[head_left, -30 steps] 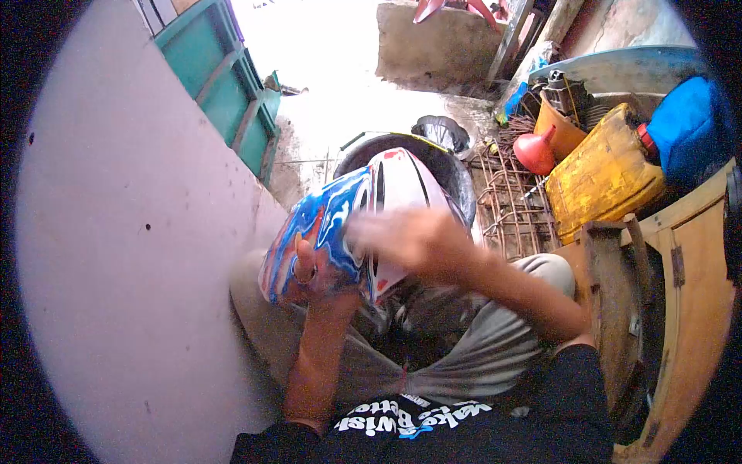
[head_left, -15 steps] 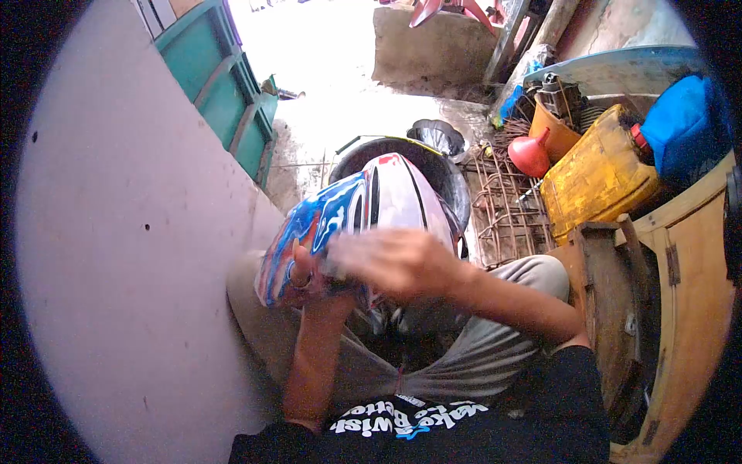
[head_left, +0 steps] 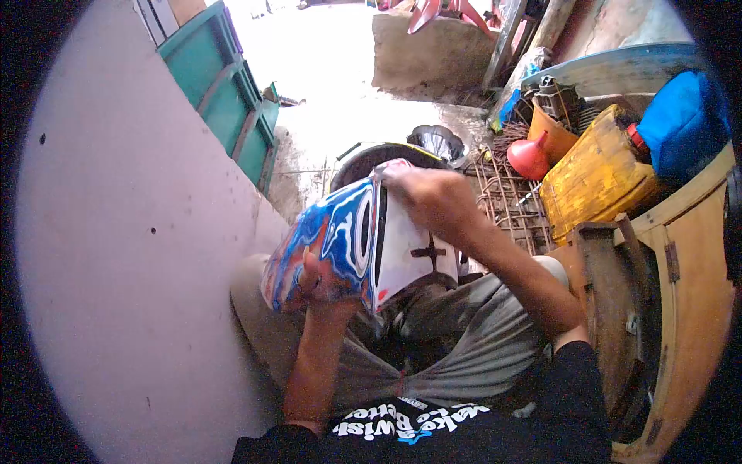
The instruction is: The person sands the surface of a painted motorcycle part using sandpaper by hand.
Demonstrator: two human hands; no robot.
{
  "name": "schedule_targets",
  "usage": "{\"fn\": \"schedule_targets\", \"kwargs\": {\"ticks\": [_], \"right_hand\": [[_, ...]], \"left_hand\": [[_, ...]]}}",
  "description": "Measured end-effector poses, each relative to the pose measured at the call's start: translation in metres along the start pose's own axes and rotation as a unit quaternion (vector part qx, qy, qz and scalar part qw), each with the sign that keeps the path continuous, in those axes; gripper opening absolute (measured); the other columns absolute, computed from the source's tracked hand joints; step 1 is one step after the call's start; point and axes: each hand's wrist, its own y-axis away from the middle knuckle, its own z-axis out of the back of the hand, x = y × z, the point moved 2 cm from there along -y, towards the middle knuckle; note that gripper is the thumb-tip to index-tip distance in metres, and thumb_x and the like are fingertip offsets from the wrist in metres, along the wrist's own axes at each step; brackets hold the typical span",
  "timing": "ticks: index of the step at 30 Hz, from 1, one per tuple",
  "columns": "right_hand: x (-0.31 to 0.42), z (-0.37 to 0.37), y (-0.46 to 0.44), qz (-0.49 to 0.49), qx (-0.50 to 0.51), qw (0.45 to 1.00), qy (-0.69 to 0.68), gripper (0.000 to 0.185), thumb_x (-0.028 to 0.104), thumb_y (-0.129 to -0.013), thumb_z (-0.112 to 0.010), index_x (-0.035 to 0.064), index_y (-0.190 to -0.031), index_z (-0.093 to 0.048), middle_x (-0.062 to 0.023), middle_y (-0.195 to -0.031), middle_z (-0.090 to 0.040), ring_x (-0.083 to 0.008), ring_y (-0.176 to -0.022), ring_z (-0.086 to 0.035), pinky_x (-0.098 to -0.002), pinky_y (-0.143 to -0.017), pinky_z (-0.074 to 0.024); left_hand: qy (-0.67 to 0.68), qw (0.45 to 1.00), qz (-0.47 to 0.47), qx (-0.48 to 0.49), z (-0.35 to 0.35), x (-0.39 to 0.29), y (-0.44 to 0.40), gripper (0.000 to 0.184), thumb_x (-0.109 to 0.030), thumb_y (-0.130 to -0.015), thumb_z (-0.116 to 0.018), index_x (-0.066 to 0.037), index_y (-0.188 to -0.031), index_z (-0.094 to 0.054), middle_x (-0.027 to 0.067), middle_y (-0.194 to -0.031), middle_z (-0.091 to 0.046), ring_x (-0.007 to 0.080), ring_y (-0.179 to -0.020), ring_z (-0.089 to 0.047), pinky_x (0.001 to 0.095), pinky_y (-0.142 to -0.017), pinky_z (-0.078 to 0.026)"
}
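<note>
Black cloth lies nearest: the wearer's shirt (head_left: 541,433), lettered in white, above grey trousers (head_left: 495,332) with the knees spread. Between the knees, tilted up from the lap, sits a painted shell (head_left: 340,228), one face swirled in blue, white and reddish tones, the other white with a dark cross-shaped mark (head_left: 427,253). The left hand (head_left: 321,298) is clamped on its lower left part, thumb on the swirled face and fingers out of sight. Apart from it, the right hand (head_left: 433,197) bends over the upper edge of the white face; its fingers blur, and I cannot tell whether they close on something pale and greyish there.

As for progress, the swirled pattern looks complete over the part that shows, and glossy in places. The white face bears no swirls, only the dark mark and small red patches. With both hands on the shell, I judge the work to be under way; how much is left cannot be told, since the underside is hidden.

Just beyond stands a dark tub (head_left: 363,166), then a black scalloped vessel (head_left: 437,141). Off to the right are a rusty rod lattice (head_left: 510,220), a red funnel (head_left: 529,158) and a yellow jerrycan (head_left: 599,178); farthest, a low concrete wall (head_left: 433,54).
</note>
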Motion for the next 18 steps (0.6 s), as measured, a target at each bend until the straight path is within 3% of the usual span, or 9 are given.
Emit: {"fn": "schedule_targets", "kwargs": {"ticks": [5, 6, 8, 11, 13, 15, 17, 18], "right_hand": [[0.064, 0.004, 0.012, 0.228, -0.112, 0.963, -0.094, 0.030, 0.013, -0.095, -0.060, 0.0059, -0.123, -0.071, -0.0159, -0.116, -0.076, -0.0261, -0.105, -0.076, -0.0394, -0.092, -0.0614], [0.049, 0.005, 0.010, 0.147, -0.070, 0.984, -0.074, 0.029, 0.013, -0.095, -0.061, 0.0060, -0.120, -0.072, -0.0154, -0.115, -0.076, -0.0263, -0.105, -0.076, -0.0393, -0.092, -0.0614], [0.002, 0.003, -0.003, 0.029, -0.047, 0.997, -0.044, 0.024, 0.014, -0.093, -0.065, 0.0066, -0.114, -0.074, -0.0144, -0.112, -0.077, -0.0267, -0.102, -0.077, -0.0392, -0.091, -0.0622], [0.035, 0.002, 0.010, 0.103, -0.069, 0.992, -0.027, 0.025, 0.014, -0.093, -0.065, 0.0080, -0.116, -0.073, -0.0145, -0.116, -0.077, -0.0243, -0.106, -0.076, -0.0395, -0.091, -0.0622], [0.071, 0.012, 0.014, 0.240, -0.101, 0.962, -0.081, 0.026, 0.014, -0.095, -0.061, 0.0079, -0.118, -0.072, -0.0109, -0.123, -0.075, -0.0235, -0.108, -0.075, -0.0381, -0.091, -0.0622], [0.051, 0.015, 0.009, 0.201, -0.095, 0.972, -0.079, 0.026, 0.014, -0.093, -0.063, 0.0085, -0.117, -0.072, -0.0113, -0.118, -0.077, -0.0236, -0.103, -0.077, -0.0380, -0.088, -0.0628], [-0.001, 0.000, 0.001, 0.029, -0.019, 0.999, -0.015, 0.028, 0.014, -0.089, -0.067, 0.0110, -0.116, -0.073, -0.0124, -0.105, -0.078, -0.0245, -0.093, -0.078, -0.0390, -0.079, -0.0631], [0.000, 0.003, 0.003, 0.043, -0.010, 0.999, 0.016, 0.027, 0.014, -0.089, -0.068, 0.0107, -0.115, -0.073, -0.0124, -0.107, -0.078, -0.0245, -0.094, -0.078, -0.0394, -0.079, -0.0631]], "left_hand": [[0.123, 0.992, -0.003, -0.012, 0.085, 0.023, 0.014, 0.098, -0.066, -0.086, -0.072, -0.002, -0.153, -0.042, 0.0168, -0.145, -0.058, 0.0321, -0.129, -0.061, 0.0500, -0.109, -0.051], [-0.065, 0.998, 0.021, 0.016, -0.014, -0.003, 0.006, 0.095, -0.063, -0.087, -0.073, -0.002, -0.152, -0.043, 0.0168, -0.144, -0.059, 0.0304, -0.128, -0.062, 0.0501, -0.107, -0.052], [-0.048, 0.997, 0.061, 0.019, 0.001, -0.003, 0.010, 0.093, -0.061, -0.087, -0.075, -0.002, -0.152, -0.043, 0.0164, -0.144, -0.059, 0.0285, -0.128, -0.062, 0.0497, -0.106, -0.053], [-0.009, 0.997, 0.055, 0.049, 0.001, 0.001, 0.006, 0.091, -0.056, -0.087, -0.077, -0.003, -0.153, -0.043, 0.0137, -0.145, -0.059, 0.0261, -0.129, -0.062, 0.0490, -0.106, -0.053], [0.015, 0.996, 0.054, 0.067, 0.008, 0.003, 0.006, 0.090, -0.057, -0.088, -0.076, -0.004, -0.153, -0.043, 0.0129, -0.146, -0.059, 0.0262, -0.131, -0.060, 0.0485, -0.108, -0.051], [0.038, 0.994, 0.059, 0.083, 0.018, 0.003, 0.008, 0.089, -0.059, -0.089, -0.074, -0.005, -0.153, -0.043, 0.0122, -0.147, -0.058, 0.0263, -0.134, -0.058, 0.0481, -0.110, -0.050], [0.064, 0.991, 0.060, 0.103, 0.025, 0.004, 0.010, 0.089, -0.061, -0.090, -0.072, -0.006, -0.154, -0.044, 0.0114, -0.148, -0.058, 0.0264, -0.136, -0.056, 0.0476, -0.111, -0.049], [0.079, 0.989, 0.059, 0.113, 0.026, 0.005, 0.011, 0.088, -0.062, -0.091, -0.071, -0.006, -0.154, -0.044, 0.0110, -0.148, -0.058, 0.0265, -0.137, -0.055, 0.0474, -0.112, -0.048]]}}
